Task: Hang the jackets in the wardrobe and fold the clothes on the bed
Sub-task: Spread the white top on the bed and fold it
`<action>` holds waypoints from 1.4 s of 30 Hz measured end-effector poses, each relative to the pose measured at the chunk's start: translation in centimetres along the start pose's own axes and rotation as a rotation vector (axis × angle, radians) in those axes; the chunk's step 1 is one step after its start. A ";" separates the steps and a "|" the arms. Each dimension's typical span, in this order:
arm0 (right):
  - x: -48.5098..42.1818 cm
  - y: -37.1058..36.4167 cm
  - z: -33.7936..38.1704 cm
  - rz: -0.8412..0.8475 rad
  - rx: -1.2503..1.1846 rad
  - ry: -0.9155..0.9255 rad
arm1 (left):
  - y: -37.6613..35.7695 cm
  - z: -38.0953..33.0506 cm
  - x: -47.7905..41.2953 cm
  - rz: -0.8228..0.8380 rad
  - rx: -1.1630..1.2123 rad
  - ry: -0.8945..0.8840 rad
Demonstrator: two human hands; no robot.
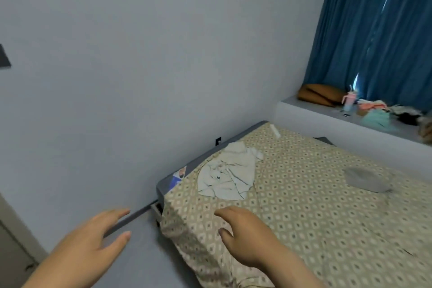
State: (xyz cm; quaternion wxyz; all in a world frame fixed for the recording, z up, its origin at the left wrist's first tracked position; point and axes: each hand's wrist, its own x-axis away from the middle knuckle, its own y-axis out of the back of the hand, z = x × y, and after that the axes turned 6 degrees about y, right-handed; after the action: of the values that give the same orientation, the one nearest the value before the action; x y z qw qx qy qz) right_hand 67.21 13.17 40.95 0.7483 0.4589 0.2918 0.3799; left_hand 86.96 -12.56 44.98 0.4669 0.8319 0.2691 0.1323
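Patterned bed sheet fills the lower right of frame. Left hand, lower left: fingers spread, empty, off the bed corner. Right hand, lower centre: fingers loosely extended, empty, over the sheet; contact unclear. Crumpled pale garment lies mid-frame, above and apart from both hands. Ledge clutter, upper right, is blurred.

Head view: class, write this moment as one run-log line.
left hand: open, beside bed | right hand: open, over bed corner | pale shirt: crumpled on bed, untouched

shirt on bed, ledge behind, wall left
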 end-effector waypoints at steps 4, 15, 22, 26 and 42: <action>-1.6 0.8 -6.2 -0.010 0.021 -0.143 | -5.0 -2.0 -7.7 0.101 -0.062 -0.088; -17.1 2.1 -17.8 0.073 0.069 -0.240 | -14.4 -1.4 -27.5 0.229 -0.039 0.013; -22.7 2.1 -23.7 0.196 0.064 -0.252 | -18.0 -2.6 -34.0 0.255 0.057 0.097; -26.7 0.9 -28.7 0.246 0.056 -0.269 | -21.3 -2.8 -37.8 0.232 0.127 0.177; -42.8 -26.8 -60.1 0.446 -0.093 -0.156 | -56.8 4.0 -53.5 0.386 0.337 0.546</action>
State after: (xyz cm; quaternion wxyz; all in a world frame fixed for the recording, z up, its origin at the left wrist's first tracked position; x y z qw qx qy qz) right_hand 4.89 -2.42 -4.16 0.6863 0.5052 0.1066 0.5122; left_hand 26.60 -22.12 -3.69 0.2009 0.8667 0.2400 0.3885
